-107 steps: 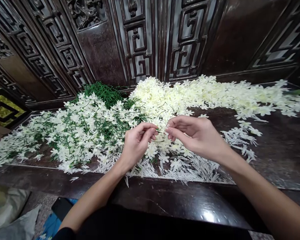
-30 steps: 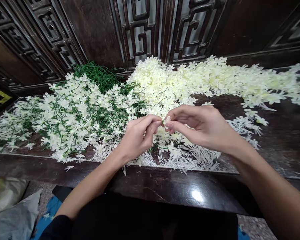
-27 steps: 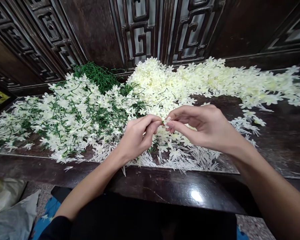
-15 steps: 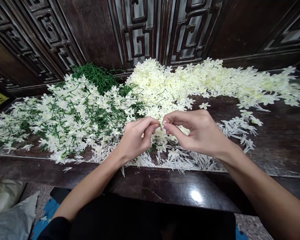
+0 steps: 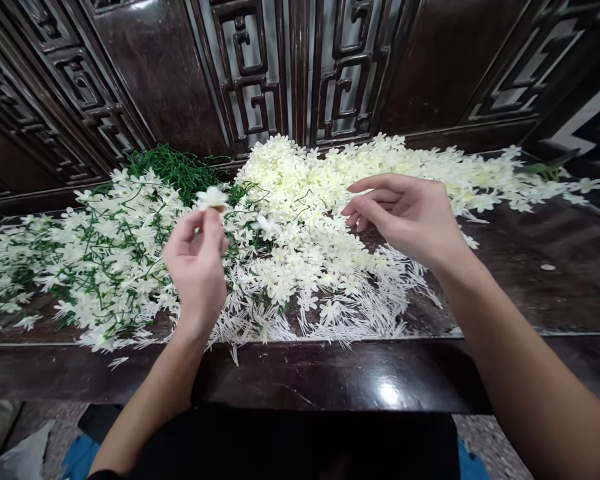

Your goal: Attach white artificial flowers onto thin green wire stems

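Evidently, the left hand [image 5: 197,257] pinches a small white flower [image 5: 213,198] between thumb and fingers, holding it up over the large heap of white flowers with thin green stems [image 5: 100,260]. The right hand [image 5: 415,217] is open, its fingers loosely curved and parted, with nothing visible in its grasp; it hovers over the pale yellow-white stemless-looking flowers [image 5: 300,183], well apart from the left hand. Between the two hands shows a blurred white blossom [image 5: 266,225]; whether it is in the air or lying on the pile, I cannot tell. Behind the left hand sits a tangle of bare green stems [image 5: 175,170]. Thin white stick-like pieces [image 5: 385,300] lie in a layer near the front edge of the dark, glossy wooden surface [image 5: 525,280]. Carved dark wooden latticework [image 5: 300,73] stands along the back.
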{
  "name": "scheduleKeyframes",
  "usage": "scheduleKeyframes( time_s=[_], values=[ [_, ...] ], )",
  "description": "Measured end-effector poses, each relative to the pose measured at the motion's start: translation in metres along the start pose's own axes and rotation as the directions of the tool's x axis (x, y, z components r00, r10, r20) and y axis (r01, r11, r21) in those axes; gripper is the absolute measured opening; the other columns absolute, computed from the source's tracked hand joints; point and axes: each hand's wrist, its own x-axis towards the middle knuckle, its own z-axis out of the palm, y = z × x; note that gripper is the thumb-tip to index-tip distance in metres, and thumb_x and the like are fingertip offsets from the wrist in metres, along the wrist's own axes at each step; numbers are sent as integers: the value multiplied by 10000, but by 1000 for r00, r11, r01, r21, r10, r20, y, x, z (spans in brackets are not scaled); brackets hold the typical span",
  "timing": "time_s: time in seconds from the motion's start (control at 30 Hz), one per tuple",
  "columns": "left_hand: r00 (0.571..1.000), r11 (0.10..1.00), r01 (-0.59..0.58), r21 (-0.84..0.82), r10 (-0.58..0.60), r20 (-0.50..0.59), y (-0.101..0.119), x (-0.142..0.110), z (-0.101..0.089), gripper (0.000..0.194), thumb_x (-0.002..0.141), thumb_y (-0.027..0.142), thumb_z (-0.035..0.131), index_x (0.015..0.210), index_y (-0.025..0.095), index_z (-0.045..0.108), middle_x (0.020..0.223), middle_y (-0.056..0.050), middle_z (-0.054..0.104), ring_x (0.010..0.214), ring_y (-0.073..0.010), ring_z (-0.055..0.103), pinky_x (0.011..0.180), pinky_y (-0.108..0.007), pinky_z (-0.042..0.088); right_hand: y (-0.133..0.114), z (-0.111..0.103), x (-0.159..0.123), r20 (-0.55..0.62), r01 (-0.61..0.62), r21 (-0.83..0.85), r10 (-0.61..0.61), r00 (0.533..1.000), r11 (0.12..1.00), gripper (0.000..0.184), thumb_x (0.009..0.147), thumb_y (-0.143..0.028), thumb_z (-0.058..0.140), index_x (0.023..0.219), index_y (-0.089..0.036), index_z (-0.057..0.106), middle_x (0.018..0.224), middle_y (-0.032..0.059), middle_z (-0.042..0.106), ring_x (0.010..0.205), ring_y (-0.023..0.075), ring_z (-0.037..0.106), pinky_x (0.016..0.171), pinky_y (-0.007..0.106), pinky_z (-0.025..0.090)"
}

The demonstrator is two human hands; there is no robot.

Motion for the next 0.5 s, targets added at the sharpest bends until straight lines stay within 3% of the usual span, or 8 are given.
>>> scheduleKeyframes(
  time_s=[0.1, 0.2, 0.27, 0.37, 0.43, 0.5],
  values=[
    [956, 971, 84, -224, -142, -258, 5, 10, -8, 248, 903, 116, 499, 780, 239, 676, 904, -13, 633, 498, -54, 446, 459, -237, 415, 8, -4, 4, -47, -75, -79, 71, 996, 994, 209, 837, -270, 611, 985, -127, 652, 770, 78, 701, 659, 183, 665, 551, 315, 550],
    [915, 946, 13, -324, -142, -378, 1, 15, -13, 169, 897, 116, 512, 857, 196, 656, 824, -26, 631, 661, -108, 614, 638, -286, 542, 12, -3, 7, -13, -134, -189, 133, 991, 973, 249, 845, -284, 599, 1025, -120, 652, 814, 101, 706, 712, 202, 677, 635, 367, 577],
    [928, 940, -27, -339, -103, -359, -6, 16, -17, 154, 835, 80, 601, 920, 206, 629, 945, -36, 659, 947, -176, 669, 876, -345, 559, 15, -1, 7, 71, -122, -267, 146, 987, 956, 264, 845, -297, 600, 1028, -117, 660, 864, 115, 705, 764, 215, 676, 703, 415, 584],
    [958, 952, -33, -303, -57, -282, -20, 13, -26, 281, 798, 99, 668, 1013, 272, 615, 1128, -27, 652, 1183, -240, 578, 1065, -417, 476, 23, 6, 5, 238, -37, -355, 129, 963, 934, 261, 863, -308, 571, 1018, -126, 676, 959, 131, 694, 809, 228, 664, 719, 470, 581],
    [984, 985, -21, -169, -9, -175, -27, 11, -31, 404, 845, 194, 646, 1189, 374, 534, 1275, 14, 592, 1278, -265, 483, 1102, -470, 430, 30, 13, 2, 356, 29, -374, 115, 928, 927, 262, 889, -332, 534, 1028, -164, 679, 1019, 118, 683, 844, 235, 656, 737, 497, 575],
    [997, 997, -75, 24, 76, -29, -27, 9, -32, 543, 904, 248, 574, 1317, 516, 346, 1418, 93, 459, 1379, -245, 311, 1134, -482, 377, 36, 21, -1, 425, 125, -386, 56, 903, 914, 271, 906, -335, 512, 1066, -187, 671, 1136, 108, 647, 1041, 268, 601, 908, 547, 507]
  ],
)
